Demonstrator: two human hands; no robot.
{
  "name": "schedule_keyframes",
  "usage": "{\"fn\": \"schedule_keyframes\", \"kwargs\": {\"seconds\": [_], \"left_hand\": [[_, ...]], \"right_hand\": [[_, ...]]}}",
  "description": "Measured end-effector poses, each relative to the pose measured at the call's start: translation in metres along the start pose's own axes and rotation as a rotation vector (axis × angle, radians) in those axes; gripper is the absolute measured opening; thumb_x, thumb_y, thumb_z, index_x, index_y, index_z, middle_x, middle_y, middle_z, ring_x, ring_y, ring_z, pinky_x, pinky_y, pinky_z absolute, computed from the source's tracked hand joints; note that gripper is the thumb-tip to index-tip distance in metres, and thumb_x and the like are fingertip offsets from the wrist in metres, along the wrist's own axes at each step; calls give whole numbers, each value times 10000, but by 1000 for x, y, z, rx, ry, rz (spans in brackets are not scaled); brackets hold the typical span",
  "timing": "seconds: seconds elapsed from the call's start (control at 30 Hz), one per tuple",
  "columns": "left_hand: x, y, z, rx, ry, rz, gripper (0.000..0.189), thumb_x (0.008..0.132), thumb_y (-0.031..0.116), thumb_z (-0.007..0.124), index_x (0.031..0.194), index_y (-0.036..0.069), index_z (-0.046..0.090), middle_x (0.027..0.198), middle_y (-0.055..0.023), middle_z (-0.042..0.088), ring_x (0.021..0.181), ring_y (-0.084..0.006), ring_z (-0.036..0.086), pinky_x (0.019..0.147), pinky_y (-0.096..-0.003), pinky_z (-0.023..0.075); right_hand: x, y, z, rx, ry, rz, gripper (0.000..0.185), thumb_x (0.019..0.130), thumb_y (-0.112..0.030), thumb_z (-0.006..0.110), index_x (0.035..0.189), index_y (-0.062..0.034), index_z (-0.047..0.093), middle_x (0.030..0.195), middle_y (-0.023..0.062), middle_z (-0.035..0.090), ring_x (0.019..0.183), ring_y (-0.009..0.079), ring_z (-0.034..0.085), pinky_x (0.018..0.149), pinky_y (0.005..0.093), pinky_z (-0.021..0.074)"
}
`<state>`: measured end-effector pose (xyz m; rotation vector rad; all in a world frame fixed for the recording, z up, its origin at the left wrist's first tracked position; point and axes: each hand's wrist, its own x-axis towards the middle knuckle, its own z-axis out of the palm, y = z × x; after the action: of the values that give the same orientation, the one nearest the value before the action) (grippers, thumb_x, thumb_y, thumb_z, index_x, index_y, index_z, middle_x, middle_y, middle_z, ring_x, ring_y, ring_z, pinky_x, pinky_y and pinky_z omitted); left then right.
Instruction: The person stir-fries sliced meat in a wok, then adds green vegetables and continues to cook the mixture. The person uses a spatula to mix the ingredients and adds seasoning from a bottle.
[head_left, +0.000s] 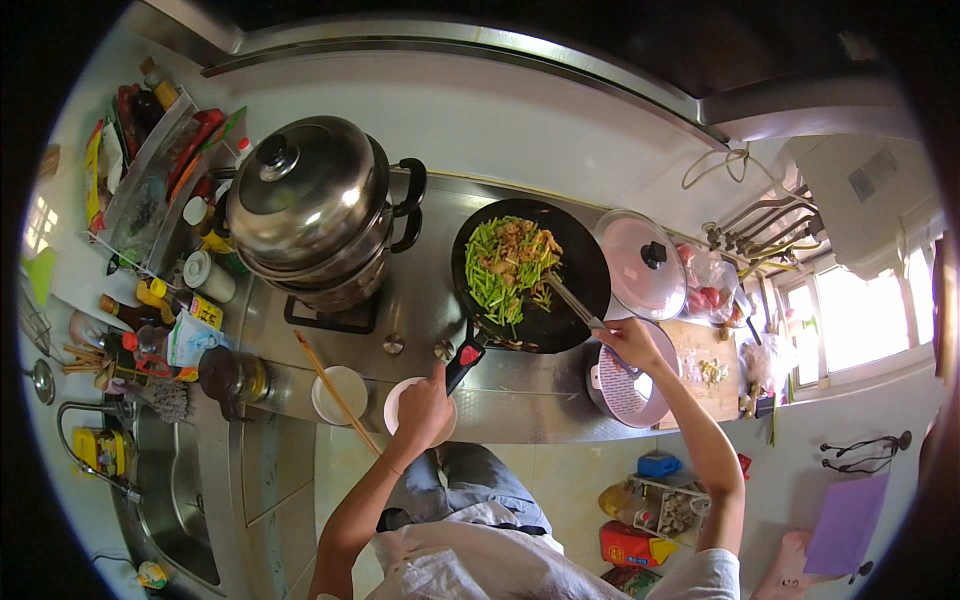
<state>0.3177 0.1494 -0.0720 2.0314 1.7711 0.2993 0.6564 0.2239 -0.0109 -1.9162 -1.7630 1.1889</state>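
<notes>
My left hand (426, 405) is closed at the end of the black wok handle (466, 362), with one digit extended along its left side, close to a stove knob (444, 350). My right hand (631, 342) grips a metal spatula (571, 296) whose tip is in the food. The black wok (581, 262) sits on the stove. Cut green stalks (491, 289) and browned meat pieces (517, 232) lie in its left half. Behind my left hand stands a white bowl (395, 397), partly hidden. Below my right hand is a colander (626, 397) in a basin.
A lidded steamer pot (315, 202) stands at left. Chopsticks (330, 386) lie across another white bowl (339, 405). A glass lid (637, 262) leans right of the wok. A cutting board (694, 334) holds chopped pieces. Bottles and a glass jug (240, 375) line the left, near the sink (169, 487).
</notes>
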Motion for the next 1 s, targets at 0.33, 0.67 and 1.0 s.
{"fn": "schedule_keyframes", "kwargs": {"seconds": [0.33, 0.67, 1.0], "left_hand": [[0, -4, 4, -43, 23, 2, 277, 671, 76, 584, 894, 24, 429, 601, -187, 561, 565, -358, 572, 510, -440, 451], [-3, 0, 1, -35, 85, 57, 246, 685, 46, 533, 912, 8, 447, 534, -160, 543, 495, -325, 560, 456, -422, 434], [-1, -4, 7, -6, 67, 57, 291, 681, 58, 549, 952, 17, 451, 559, -172, 547, 515, -332, 560, 468, -423, 443]], "right_hand": [[-24, -74, -54, -621, 136, -198, 232, 742, -237, 629, 857, -36, 638, 710, 185, 605, 672, 321, 601, 605, 393, 462], [61, -53, -86, -652, 26, -121, 273, 730, -291, 632, 728, -19, 634, 583, 114, 593, 523, 224, 594, 530, 344, 457], [20, -80, -24, -1505, 218, -626, 326, 773, -131, 519, 1095, -87, 542, 645, 46, 582, 546, 163, 588, 441, 292, 445]]}}
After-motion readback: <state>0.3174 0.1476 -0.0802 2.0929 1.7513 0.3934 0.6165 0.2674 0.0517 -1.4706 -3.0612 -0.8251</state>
